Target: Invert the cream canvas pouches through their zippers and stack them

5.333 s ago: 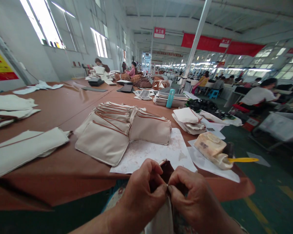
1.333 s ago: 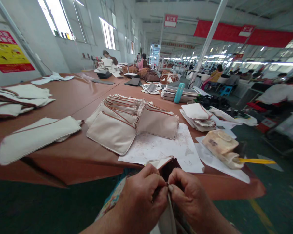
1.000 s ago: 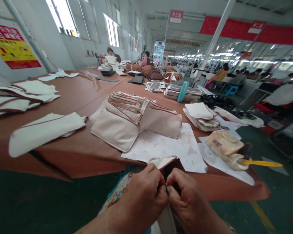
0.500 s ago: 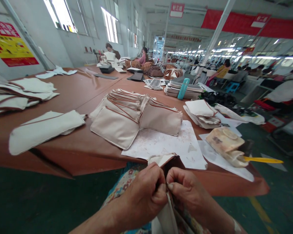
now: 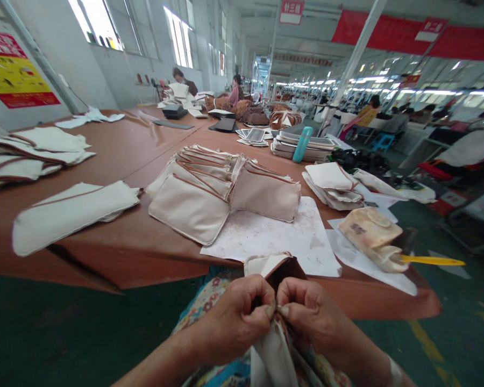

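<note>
Brown table: near edge ran crosswise; surface showed left of the pouches.
Pouches: piled, overlapping white paper.
Cream piece: just before that edge.
Stained container: near right corner.
Left hand, right hand: fingertips pinched closed on cream piece.
</note>
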Motion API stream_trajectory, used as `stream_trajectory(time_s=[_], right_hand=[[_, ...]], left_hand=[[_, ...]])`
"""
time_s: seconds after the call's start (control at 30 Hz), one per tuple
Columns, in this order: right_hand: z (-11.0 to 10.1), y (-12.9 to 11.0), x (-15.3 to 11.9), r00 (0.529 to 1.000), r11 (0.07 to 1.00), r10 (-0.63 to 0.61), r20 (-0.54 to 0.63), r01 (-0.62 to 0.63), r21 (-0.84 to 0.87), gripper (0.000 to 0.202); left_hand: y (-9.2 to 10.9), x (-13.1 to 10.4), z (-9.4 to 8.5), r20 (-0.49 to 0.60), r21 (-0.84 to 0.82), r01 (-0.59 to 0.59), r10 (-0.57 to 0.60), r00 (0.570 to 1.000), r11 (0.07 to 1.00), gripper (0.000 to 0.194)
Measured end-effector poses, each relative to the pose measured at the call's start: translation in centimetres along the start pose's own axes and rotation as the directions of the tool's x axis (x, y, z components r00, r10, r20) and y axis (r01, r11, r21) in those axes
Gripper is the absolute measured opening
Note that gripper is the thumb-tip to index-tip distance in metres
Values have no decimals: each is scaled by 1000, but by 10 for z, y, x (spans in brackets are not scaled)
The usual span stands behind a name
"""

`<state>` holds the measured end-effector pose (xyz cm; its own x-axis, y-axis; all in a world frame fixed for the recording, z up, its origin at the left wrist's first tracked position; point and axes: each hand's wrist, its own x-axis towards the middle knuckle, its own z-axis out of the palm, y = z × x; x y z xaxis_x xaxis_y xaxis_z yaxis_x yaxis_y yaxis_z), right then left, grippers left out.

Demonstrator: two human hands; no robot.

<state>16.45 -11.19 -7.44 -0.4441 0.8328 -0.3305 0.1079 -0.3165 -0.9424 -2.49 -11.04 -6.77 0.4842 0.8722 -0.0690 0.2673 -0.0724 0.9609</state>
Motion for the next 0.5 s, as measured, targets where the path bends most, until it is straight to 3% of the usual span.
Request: stream_trajectory(time_s=[0.17,0.5], right_hand=[[-1,-1,-2,999,998,-27,-26,25,-52,22],[-3,-12,-10,986,976,-109,-127,82,-200,18]], left_hand=[[-2,2,2,53,-162,68,-60,997,984,6],[-6,3,8,71,-404,119,-99,993,907,26]])
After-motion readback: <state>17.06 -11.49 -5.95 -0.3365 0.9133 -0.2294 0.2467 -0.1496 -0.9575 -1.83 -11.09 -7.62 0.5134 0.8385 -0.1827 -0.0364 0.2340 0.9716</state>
